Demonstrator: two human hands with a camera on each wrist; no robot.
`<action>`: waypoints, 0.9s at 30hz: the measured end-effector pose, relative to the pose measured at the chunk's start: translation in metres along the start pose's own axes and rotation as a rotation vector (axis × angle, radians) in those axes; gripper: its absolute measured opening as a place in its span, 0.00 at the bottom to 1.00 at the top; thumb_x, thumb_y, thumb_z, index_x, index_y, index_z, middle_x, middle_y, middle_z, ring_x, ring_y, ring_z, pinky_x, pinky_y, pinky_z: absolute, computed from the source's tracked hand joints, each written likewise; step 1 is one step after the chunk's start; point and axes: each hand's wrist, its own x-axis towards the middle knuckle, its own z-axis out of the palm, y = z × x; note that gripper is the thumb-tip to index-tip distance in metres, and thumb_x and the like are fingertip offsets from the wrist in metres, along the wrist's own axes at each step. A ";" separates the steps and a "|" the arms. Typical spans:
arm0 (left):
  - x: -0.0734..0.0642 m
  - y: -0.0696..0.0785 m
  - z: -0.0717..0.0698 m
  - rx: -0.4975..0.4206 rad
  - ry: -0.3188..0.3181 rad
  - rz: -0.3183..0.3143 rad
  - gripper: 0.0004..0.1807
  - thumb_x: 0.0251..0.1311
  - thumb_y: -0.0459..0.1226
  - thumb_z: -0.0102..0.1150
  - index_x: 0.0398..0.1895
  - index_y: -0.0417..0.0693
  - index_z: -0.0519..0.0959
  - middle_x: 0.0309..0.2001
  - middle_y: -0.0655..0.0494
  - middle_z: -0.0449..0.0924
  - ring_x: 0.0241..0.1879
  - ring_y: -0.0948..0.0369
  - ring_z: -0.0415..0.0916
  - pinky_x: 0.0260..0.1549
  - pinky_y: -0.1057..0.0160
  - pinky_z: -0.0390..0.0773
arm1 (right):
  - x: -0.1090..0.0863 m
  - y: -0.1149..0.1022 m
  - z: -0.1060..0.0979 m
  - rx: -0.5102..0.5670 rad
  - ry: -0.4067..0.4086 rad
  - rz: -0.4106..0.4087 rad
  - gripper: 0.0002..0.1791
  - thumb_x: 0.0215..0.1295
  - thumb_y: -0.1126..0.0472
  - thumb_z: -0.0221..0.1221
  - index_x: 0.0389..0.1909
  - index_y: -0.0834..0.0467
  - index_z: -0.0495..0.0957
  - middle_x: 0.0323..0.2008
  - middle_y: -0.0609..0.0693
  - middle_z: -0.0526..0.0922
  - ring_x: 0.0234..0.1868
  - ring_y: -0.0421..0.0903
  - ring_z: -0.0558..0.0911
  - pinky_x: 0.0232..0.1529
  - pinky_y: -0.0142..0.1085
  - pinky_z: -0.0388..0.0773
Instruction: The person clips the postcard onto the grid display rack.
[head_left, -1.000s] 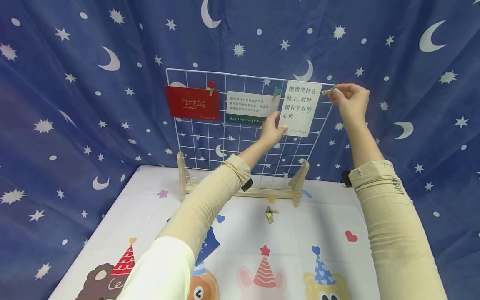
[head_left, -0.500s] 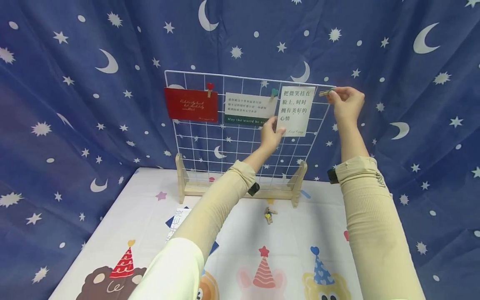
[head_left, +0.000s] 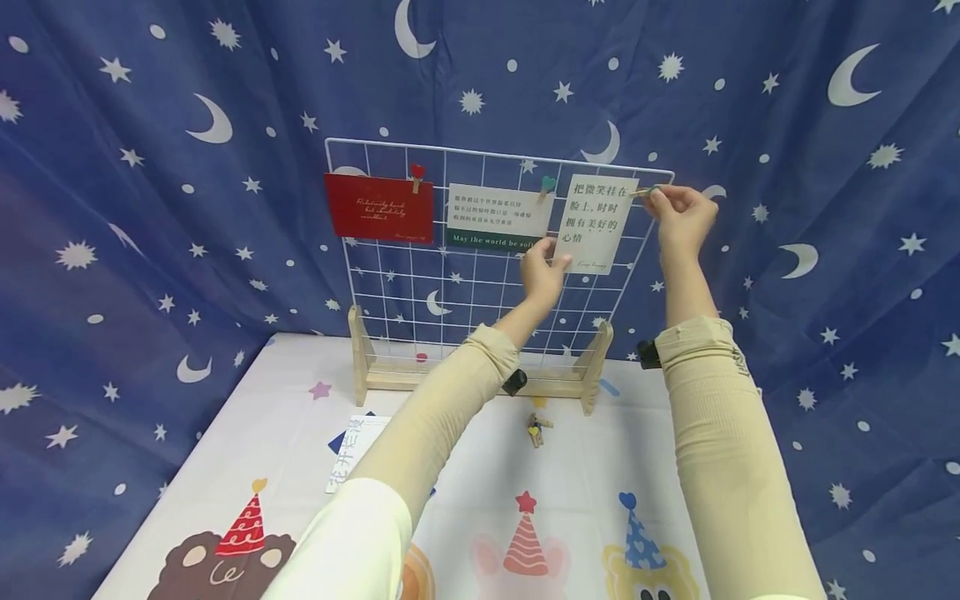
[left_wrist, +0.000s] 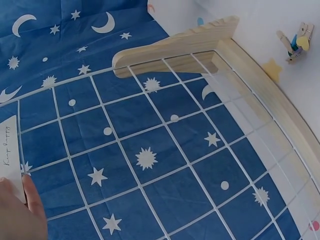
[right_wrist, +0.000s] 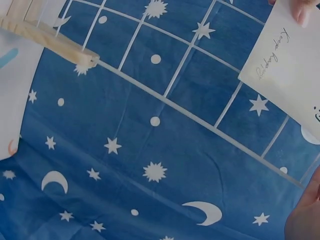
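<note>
My left hand (head_left: 543,271) pinches the lower left corner of a white card (head_left: 596,225) with dark writing, held upright against the upper right of a white wire grid (head_left: 480,292). My right hand (head_left: 682,218) pinches a small wooden clothespin (head_left: 643,192), whose tip is at the card's upper right edge; whether it bites the card is too small to tell. In the left wrist view, thumb and finger hold the card's corner (left_wrist: 9,155). The right wrist view shows the card's "Keep happy" corner (right_wrist: 280,65), but the clothespin is out of sight there.
A red card (head_left: 378,208) and a white-and-green card (head_left: 495,217) hang on the grid by heart clothespins. Wooden feet (head_left: 360,358) support the grid. Several clothespins (head_left: 536,429) lie on the table; more cards (head_left: 356,446) lie partly under my left forearm. A starry curtain (head_left: 795,167) hangs behind.
My right hand has moved left, bringing the clothespin from beside the card to its upper right edge. The left hand keeps its pinch; the card has shifted slightly. More of the table cards shows.
</note>
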 end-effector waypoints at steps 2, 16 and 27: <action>0.001 0.001 0.001 0.001 0.019 -0.005 0.12 0.56 0.29 0.59 0.45 0.37 0.78 0.43 0.45 0.83 0.40 0.52 0.83 0.41 0.63 0.81 | 0.000 0.000 0.001 0.027 0.005 0.013 0.08 0.58 0.73 0.59 0.24 0.58 0.79 0.25 0.44 0.81 0.28 0.36 0.83 0.40 0.25 0.81; 0.003 0.001 0.002 0.081 0.066 -0.029 0.11 0.55 0.30 0.61 0.42 0.39 0.81 0.41 0.47 0.85 0.42 0.53 0.81 0.47 0.58 0.76 | -0.002 0.008 0.003 0.054 -0.086 -0.005 0.04 0.59 0.73 0.58 0.33 0.65 0.80 0.20 0.42 0.83 0.18 0.35 0.82 0.23 0.22 0.77; 0.003 0.004 0.002 0.120 0.078 -0.016 0.10 0.58 0.30 0.57 0.42 0.39 0.80 0.42 0.47 0.85 0.41 0.53 0.82 0.46 0.58 0.77 | 0.000 0.015 0.004 0.059 -0.088 0.069 0.09 0.62 0.69 0.57 0.43 0.67 0.77 0.23 0.42 0.83 0.19 0.35 0.82 0.23 0.21 0.77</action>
